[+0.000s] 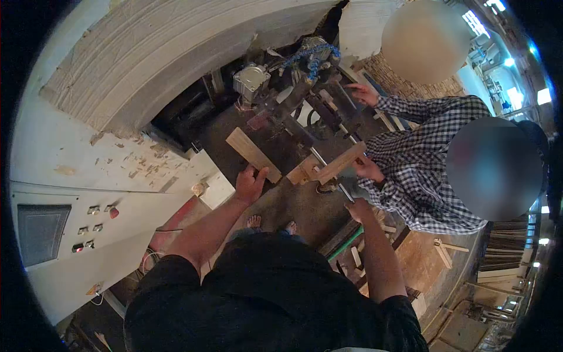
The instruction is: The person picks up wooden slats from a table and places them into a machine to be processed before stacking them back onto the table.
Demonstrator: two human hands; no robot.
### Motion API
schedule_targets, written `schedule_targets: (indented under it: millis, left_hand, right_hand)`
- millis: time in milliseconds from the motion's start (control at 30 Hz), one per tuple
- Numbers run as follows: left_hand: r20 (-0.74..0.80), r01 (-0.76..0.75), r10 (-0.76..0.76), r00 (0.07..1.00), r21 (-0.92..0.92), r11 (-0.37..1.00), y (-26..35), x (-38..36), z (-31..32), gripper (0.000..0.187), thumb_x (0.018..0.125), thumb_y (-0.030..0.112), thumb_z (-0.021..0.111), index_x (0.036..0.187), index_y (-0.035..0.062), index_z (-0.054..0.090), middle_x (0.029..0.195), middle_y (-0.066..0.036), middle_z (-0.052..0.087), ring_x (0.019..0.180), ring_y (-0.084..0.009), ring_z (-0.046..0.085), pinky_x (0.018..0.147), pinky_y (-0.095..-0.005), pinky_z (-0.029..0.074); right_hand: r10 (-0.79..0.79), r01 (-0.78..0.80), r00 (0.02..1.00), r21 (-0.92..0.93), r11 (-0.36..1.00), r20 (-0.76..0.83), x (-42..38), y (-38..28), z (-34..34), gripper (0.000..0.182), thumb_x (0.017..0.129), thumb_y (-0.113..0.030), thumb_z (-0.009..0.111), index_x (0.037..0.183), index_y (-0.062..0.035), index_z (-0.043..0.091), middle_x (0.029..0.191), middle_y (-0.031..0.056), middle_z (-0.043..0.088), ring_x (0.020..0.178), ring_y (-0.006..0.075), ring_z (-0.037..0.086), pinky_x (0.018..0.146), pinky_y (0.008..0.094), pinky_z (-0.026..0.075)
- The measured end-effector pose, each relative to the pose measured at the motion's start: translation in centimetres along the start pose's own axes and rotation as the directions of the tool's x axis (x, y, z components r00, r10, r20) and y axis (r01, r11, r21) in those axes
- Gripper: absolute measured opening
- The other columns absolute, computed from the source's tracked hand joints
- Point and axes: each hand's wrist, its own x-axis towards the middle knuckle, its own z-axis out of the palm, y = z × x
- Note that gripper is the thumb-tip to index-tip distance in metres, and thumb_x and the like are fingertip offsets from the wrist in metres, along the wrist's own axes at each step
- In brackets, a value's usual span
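My left hand (252, 183) is closed on the lower end of a flat wooden board (251, 154), which slants up and left in front of the machine. My right hand (358, 210) is at the near end of a metal rod (345, 192); its fingers are partly hidden, so its grip is unclear. Just beyond it, a wooden block (341, 163) lies across the rods, beside another wooden piece (302, 171). A co-worker's hand (368, 169) touches the block's right end.
The machine (252, 82) with blue coiled hoses (316, 58) stands ahead. A co-worker in a checked shirt (422, 158) is at the right, another hand (363, 94) raised. A control cabinet (117, 234) stands left. Wood pieces lie on a table (419, 258) at lower right.
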Motion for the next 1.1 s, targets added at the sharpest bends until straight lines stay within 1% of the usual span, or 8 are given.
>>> schedule_targets:
  millis: [100, 233, 300, 533, 633, 700, 933, 1100]
  left_hand:
    - [-0.034, -0.04, 0.038, 0.999, -0.057, 0.998, -1.5, 0.2, 0.5, 0.047, 0.097, 0.041, 0.061, 0.119, -0.0001, 0.06, 0.101, -0.021, 0.071, 0.093, -0.0404, 0.07, 0.079, -0.0447, 0.054]
    - [0.016, 0.069, -0.068, 0.998, -0.081, 0.994, -1.1, 0.1, 0.1, 0.042, 0.097, 0.034, 0.059, 0.123, 0.0007, 0.056, 0.101, -0.021, 0.071, 0.094, -0.0405, 0.07, 0.08, -0.0455, 0.054]
    - [-0.042, -0.062, 0.058, 0.997, -0.096, 0.993, -1.3, 0.2, 0.3, 0.041, 0.096, 0.03, 0.059, 0.126, 0.0025, 0.054, 0.101, -0.02, 0.071, 0.095, -0.0403, 0.07, 0.081, -0.0457, 0.054]
    - [-0.054, -0.04, 0.036, 0.998, -0.082, 0.996, -1.4, 0.2, 0.6, 0.041, 0.096, 0.03, 0.059, 0.126, 0.0032, 0.054, 0.102, -0.02, 0.071, 0.097, -0.0402, 0.069, 0.083, -0.046, 0.053]
    - [-0.035, -0.038, 0.034, 0.999, -0.1, 0.994, -1.7, 0.4, 0.8, 0.041, 0.097, 0.031, 0.059, 0.126, 0.0028, 0.054, 0.103, -0.02, 0.071, 0.098, -0.0405, 0.069, 0.083, -0.0467, 0.054]
    - [-0.001, 0.02, -0.02, 1.0, -0.043, 0.999, -2.1, 0.6, 0.8, 0.04, 0.097, 0.032, 0.059, 0.125, 0.0032, 0.054, 0.101, -0.02, 0.071, 0.096, -0.0387, 0.07, 0.081, -0.0456, 0.054]
    - [-0.076, -0.037, 0.033, 0.997, -0.045, 0.998, -1.4, 0.8, 0.9, 0.035, 0.096, 0.029, 0.062, 0.118, 0.0023, 0.057, 0.094, -0.018, 0.072, 0.085, -0.0313, 0.072, 0.075, -0.041, 0.055]
    - [-0.303, 0.077, -0.115, 0.946, -0.136, 0.988, -0.5, 2.6, 0.9, 0.024, 0.097, 0.02, 0.061, 0.108, -0.0015, 0.06, 0.086, -0.012, 0.07, 0.07, -0.0184, 0.068, 0.064, -0.0352, 0.054]
  right_hand:
    - [-0.166, 0.156, 0.946, -0.057, 0.986, -0.278, -0.4, 0.6, 1.3, 0.056, 0.093, -0.049, 0.062, 0.109, 0.0046, 0.068, 0.104, 0.0264, 0.068, 0.099, 0.0436, 0.065, 0.091, 0.0506, 0.051]
    - [-0.145, 0.151, 0.961, 0.007, 0.989, -0.234, 0.4, 0.7, 1.2, 0.053, 0.092, -0.045, 0.063, 0.113, 0.0027, 0.068, 0.108, 0.0277, 0.067, 0.103, 0.0432, 0.064, 0.092, 0.0509, 0.05]
    - [-0.108, 0.11, 0.978, 0.0, 0.994, -0.177, -0.9, -0.5, 0.0, 0.05, 0.092, -0.042, 0.062, 0.115, 0.0026, 0.068, 0.11, 0.0278, 0.067, 0.104, 0.0426, 0.064, 0.092, 0.0511, 0.05]
    - [-0.076, 0.077, 0.995, 0.013, 0.997, -0.062, 1.1, 0.7, 1.0, 0.056, 0.096, -0.048, 0.057, 0.122, 0.001, 0.064, 0.101, 0.026, 0.068, 0.098, 0.0416, 0.065, 0.091, 0.0506, 0.052]
    - [-0.322, 0.248, 0.928, -0.338, 0.908, -0.185, 4.5, 3.6, 3.9, 0.051, 0.093, -0.046, 0.061, 0.108, 0.0018, 0.069, 0.101, 0.0278, 0.068, 0.098, 0.0429, 0.065, 0.089, 0.05, 0.051]
    - [-0.073, 0.071, 0.982, -0.014, 0.997, -0.174, 0.0, -0.2, 0.4, 0.053, 0.092, -0.048, 0.062, 0.108, 0.0024, 0.069, 0.097, 0.0273, 0.069, 0.096, 0.043, 0.066, 0.088, 0.0502, 0.052]
    - [-0.107, 0.104, 0.968, -0.027, 0.994, -0.227, 0.0, 0.2, 1.0, 0.052, 0.092, -0.047, 0.062, 0.105, 0.0031, 0.069, 0.098, 0.028, 0.069, 0.097, 0.0427, 0.066, 0.089, 0.0505, 0.052]
    - [-0.143, 0.154, 0.955, 0.023, 0.988, -0.26, -0.4, 0.0, 0.9, 0.049, 0.092, -0.044, 0.061, 0.099, 0.0043, 0.068, 0.097, 0.0285, 0.068, 0.096, 0.0439, 0.065, 0.087, 0.0529, 0.05]
